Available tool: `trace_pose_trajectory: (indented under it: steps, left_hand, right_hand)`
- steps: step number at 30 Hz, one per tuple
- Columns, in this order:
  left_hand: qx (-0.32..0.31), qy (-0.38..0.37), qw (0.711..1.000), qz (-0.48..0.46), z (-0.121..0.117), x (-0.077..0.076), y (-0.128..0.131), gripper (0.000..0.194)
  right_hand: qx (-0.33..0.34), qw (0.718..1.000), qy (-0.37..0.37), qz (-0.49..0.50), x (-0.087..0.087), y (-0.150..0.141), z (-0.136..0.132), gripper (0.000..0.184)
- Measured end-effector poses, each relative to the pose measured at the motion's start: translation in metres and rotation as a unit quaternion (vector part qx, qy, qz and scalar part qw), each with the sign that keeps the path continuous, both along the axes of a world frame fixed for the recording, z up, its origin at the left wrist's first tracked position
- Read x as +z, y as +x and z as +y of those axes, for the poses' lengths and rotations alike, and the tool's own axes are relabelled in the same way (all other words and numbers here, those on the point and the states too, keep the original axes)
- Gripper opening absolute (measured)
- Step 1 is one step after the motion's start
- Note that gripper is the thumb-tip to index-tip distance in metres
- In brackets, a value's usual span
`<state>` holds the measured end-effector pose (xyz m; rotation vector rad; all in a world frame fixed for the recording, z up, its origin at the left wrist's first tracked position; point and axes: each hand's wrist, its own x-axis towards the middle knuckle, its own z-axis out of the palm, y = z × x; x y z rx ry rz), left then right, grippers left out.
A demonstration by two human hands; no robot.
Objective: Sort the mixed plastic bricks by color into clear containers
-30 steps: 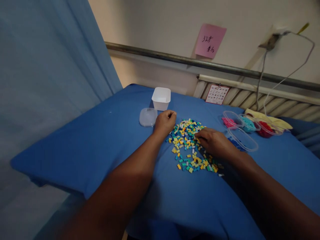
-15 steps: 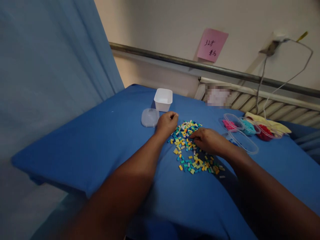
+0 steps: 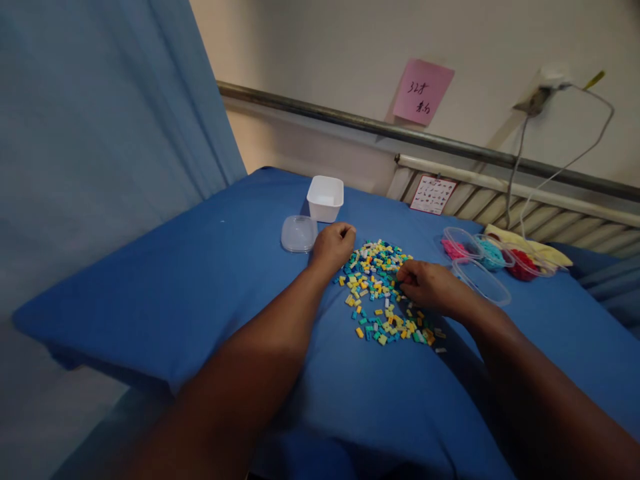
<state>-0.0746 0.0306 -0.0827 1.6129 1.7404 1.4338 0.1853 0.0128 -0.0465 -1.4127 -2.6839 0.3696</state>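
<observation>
Small toy building bricks [image 3: 373, 283] in yellow, teal, blue, white and a little orange lie spread in a loose heap on the blue sheet [image 3: 240, 280]. At the heap's left edge rests my left hand [image 3: 334, 247], its fingers curled closed; whatever they may hold is hidden. My right hand [image 3: 427, 283] is at the right side of the heap, fingertips pinched together over the bricks. What is between those fingertips is too small to make out. Beyond my left hand stand a white plastic tub [image 3: 325, 200], open at the top, and a flat clear lid [image 3: 299, 234].
To the right are clear containers with pink pieces [image 3: 454, 250], teal pieces [image 3: 491, 255] and red pieces [image 3: 521, 265], beside an oval clear lid [image 3: 483, 283] and yellow cloth [image 3: 530, 245]. Behind are a radiator [image 3: 480, 200], a metal pipe [image 3: 350, 120] and cables. A blue curtain [image 3: 110, 100] hangs left.
My right hand has shifted right across the heap, its fingers drawn into a pinch. The left hand has stayed in nearly the same place.
</observation>
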Motion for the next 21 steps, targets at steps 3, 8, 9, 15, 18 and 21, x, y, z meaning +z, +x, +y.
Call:
trace_pose_trajectory:
  steps: [3,8,9,15,18,21]
  left_hand:
    - [0.003,-0.003,1.0,0.009,-0.001,0.001,0.001,0.023]
    - [0.005,-0.006,1.0,0.012,-0.001,0.002,0.001,0.023]
    - [0.005,-0.007,1.0,0.01,-0.001,0.002,0.001,0.023]
    - [0.003,-0.009,1.0,0.002,0.0,0.0,0.001,0.023]
    - [0.007,-0.012,1.0,0.002,-0.001,0.002,0.001,0.022]
    - [0.006,-0.011,1.0,-0.002,-0.002,0.003,0.001,0.022]
  right_hand:
    - [0.03,0.999,0.014,0.006,-0.001,0.002,0.0,0.018]
    - [0.047,0.999,0.017,0.0,0.002,-0.001,0.002,0.021]
    - [0.037,0.999,0.009,0.004,0.003,-0.001,0.001,0.021]
    - [-0.018,0.998,-0.027,0.051,0.002,0.007,0.0,0.016]
    - [-0.036,0.997,-0.018,0.07,0.001,0.012,0.001,0.021]
    - [-0.014,0.999,-0.005,0.052,0.005,0.007,0.002,0.026]
